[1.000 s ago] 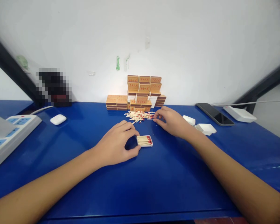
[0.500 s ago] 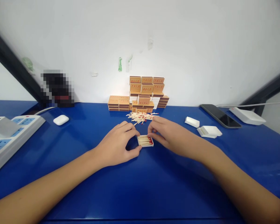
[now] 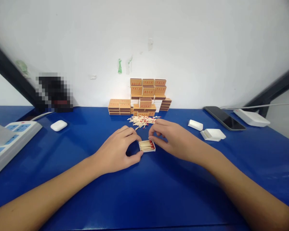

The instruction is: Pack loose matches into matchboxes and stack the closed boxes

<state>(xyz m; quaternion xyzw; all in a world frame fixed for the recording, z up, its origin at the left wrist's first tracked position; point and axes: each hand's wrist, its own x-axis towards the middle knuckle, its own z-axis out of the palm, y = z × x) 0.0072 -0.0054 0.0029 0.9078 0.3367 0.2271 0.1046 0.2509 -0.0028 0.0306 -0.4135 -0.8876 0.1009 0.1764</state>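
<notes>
A small white matchbox tray (image 3: pixel 149 151) lies on the blue table, filled with a layer of red-tipped matches (image 3: pixel 145 145). My left hand (image 3: pixel 118 149) grips its left end, thumb at the near side and fingers at the far side. At the tray's far right corner, the thumb and index finger of my right hand (image 3: pixel 172 138) are pinched together near the match heads. Whether a match is between them I cannot make out. Just beyond the tray lies a loose pile of matches (image 3: pixel 142 121).
Orange matchboxes (image 3: pixel 148 91) are stacked against the wall behind the pile. To the right are white trays (image 3: pixel 195 125), another white piece (image 3: pixel 214 134), a phone (image 3: pixel 223 118) and a white device (image 3: pixel 251 117). At left are a white earbud case (image 3: pixel 59 125) and a power strip (image 3: pixel 16 141).
The whole view has shifted slightly. My left hand keeps its hold on the tray, and my right fingertips stay pinched near its far right corner with only slight movement.
</notes>
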